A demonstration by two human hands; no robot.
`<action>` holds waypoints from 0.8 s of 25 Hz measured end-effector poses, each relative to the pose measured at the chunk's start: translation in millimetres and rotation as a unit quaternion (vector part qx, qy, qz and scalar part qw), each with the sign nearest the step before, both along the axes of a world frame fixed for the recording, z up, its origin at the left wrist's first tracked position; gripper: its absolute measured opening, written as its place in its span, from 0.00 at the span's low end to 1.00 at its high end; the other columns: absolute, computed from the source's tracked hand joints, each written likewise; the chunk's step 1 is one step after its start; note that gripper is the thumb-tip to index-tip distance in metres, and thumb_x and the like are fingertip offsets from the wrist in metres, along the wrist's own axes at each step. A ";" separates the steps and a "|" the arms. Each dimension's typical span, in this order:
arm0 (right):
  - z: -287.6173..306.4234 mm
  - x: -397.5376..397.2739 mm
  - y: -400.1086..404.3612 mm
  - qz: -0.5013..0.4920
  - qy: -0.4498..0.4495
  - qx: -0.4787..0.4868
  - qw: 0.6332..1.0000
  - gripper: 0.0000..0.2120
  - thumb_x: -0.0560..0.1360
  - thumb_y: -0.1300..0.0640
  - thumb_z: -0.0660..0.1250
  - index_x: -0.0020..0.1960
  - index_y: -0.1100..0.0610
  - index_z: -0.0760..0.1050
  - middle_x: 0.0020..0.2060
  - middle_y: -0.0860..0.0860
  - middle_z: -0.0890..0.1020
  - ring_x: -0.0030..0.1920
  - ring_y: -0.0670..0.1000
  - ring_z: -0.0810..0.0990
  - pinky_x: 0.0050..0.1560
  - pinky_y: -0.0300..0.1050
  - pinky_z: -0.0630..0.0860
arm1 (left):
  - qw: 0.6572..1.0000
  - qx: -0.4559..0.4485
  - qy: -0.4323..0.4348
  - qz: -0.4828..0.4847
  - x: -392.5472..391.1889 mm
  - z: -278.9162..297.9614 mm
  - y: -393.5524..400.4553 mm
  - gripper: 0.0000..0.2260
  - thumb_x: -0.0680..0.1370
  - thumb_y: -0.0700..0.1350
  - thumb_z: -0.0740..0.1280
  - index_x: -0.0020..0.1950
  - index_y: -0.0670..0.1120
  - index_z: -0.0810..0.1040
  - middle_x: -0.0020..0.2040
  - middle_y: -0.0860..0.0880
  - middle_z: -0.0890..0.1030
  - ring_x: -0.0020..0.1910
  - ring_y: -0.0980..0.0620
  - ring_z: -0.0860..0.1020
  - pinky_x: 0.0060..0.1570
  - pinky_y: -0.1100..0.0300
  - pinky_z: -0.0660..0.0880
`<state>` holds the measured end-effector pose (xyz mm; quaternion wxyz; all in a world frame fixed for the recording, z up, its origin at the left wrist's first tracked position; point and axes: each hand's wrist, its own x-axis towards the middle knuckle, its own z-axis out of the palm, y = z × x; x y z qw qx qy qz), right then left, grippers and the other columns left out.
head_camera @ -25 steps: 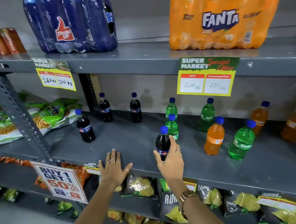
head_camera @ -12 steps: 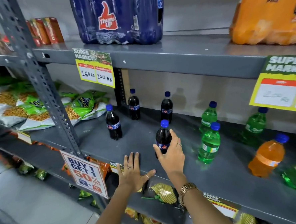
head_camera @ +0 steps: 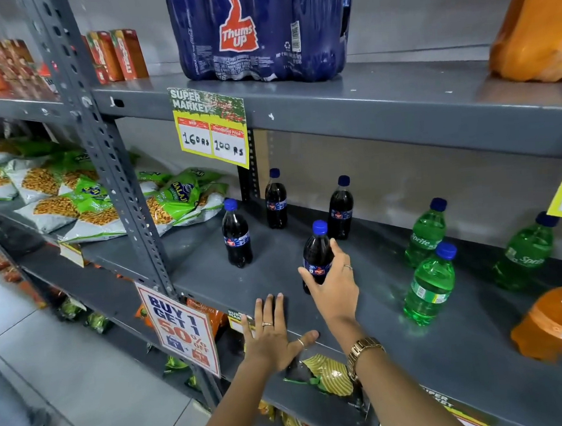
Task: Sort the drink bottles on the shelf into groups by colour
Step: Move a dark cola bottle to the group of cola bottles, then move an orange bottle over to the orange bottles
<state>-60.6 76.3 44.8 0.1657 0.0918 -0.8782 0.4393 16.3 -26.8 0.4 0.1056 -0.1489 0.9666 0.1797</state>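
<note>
My right hand (head_camera: 335, 287) grips a dark cola bottle (head_camera: 316, 255) with a blue cap, upright on the grey middle shelf (head_camera: 413, 346). Three more dark cola bottles stand to its left and behind: one at the left (head_camera: 236, 233), one at the back (head_camera: 275, 200), one right behind the held bottle (head_camera: 340, 209). Green bottles stand to the right: a near one (head_camera: 430, 284), one behind it (head_camera: 425, 233) and a farther one (head_camera: 524, 252). An orange bottle (head_camera: 551, 323) is at the right edge. My left hand (head_camera: 272, 335) lies flat, fingers spread, on the shelf's front edge.
A slotted grey upright post (head_camera: 104, 151) divides the shelving at left, with green snack bags (head_camera: 85, 208) beyond it. The top shelf carries a blue Thums Up pack (head_camera: 258, 29) and an orange pack (head_camera: 534, 26). Price cards hang from shelf edges. Snack bags fill the shelf below.
My right hand has slid the held cola bottle leftward and back, closer to the other dark bottles. The view has swung left; my left hand stays on the shelf edge.
</note>
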 end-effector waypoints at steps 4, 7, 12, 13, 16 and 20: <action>4.5 -1.7 0.3 0.012 -0.021 0.013 1.000 0.37 0.69 0.46 0.70 0.71 0.55 0.55 0.64 0.57 0.71 0.64 0.58 0.71 0.52 0.55 0.76 | 1.000 -0.007 -0.017 0.005 0.5 1.3 0.2 0.45 0.73 0.72 0.52 0.77 0.49 0.34 0.78 0.49 0.37 0.76 0.47 0.34 0.72 0.41 0.34; 10.6 -1.7 6.3 0.040 -0.047 0.039 0.997 0.42 0.67 0.44 0.71 0.72 0.52 0.50 0.67 0.58 0.67 0.66 0.58 0.67 0.54 0.57 0.76 | 1.000 -0.016 -0.025 0.008 -0.1 4.9 1.7 0.45 0.73 0.72 0.51 0.76 0.49 0.34 0.78 0.49 0.36 0.76 0.48 0.34 0.72 0.41 0.34; 14.0 10.9 40.2 0.024 0.010 -0.006 1.000 0.29 0.73 0.53 0.66 0.70 0.57 0.57 0.65 0.59 0.69 0.64 0.59 0.69 0.58 0.55 0.73 | 0.995 -0.093 -0.043 0.006 2.6 10.1 8.5 0.42 0.74 0.72 0.45 0.77 0.47 0.36 0.79 0.48 0.37 0.77 0.47 0.37 0.73 0.43 0.36; 14.5 14.6 49.3 0.009 0.039 -0.005 0.999 0.23 0.74 0.55 0.64 0.66 0.58 0.62 0.62 0.59 0.72 0.61 0.60 0.72 0.57 0.55 0.74 | 0.993 -0.108 -0.039 0.008 2.8 11.8 11.6 0.41 0.75 0.71 0.44 0.77 0.46 0.37 0.79 0.47 0.39 0.78 0.47 0.38 0.74 0.43 0.38; 17.3 24.2 80.0 -0.057 0.147 0.048 0.986 0.10 0.73 0.60 0.60 0.54 0.59 0.71 0.49 0.57 0.79 0.50 0.56 0.74 0.50 0.53 0.76 | 0.991 -0.132 -0.010 0.014 5.7 17.5 32.0 0.36 0.79 0.65 0.45 0.78 0.43 0.42 0.79 0.44 0.44 0.78 0.46 0.42 0.75 0.44 0.40; 29.8 28.9 137.0 -0.147 0.215 0.143 0.955 0.11 0.69 0.59 0.58 0.49 0.58 0.72 0.42 0.58 0.80 0.41 0.58 0.74 0.41 0.52 0.74 | 0.991 -0.133 0.018 -0.025 11.7 19.0 76.8 0.32 0.81 0.60 0.47 0.78 0.41 0.46 0.79 0.44 0.47 0.78 0.46 0.44 0.75 0.44 0.40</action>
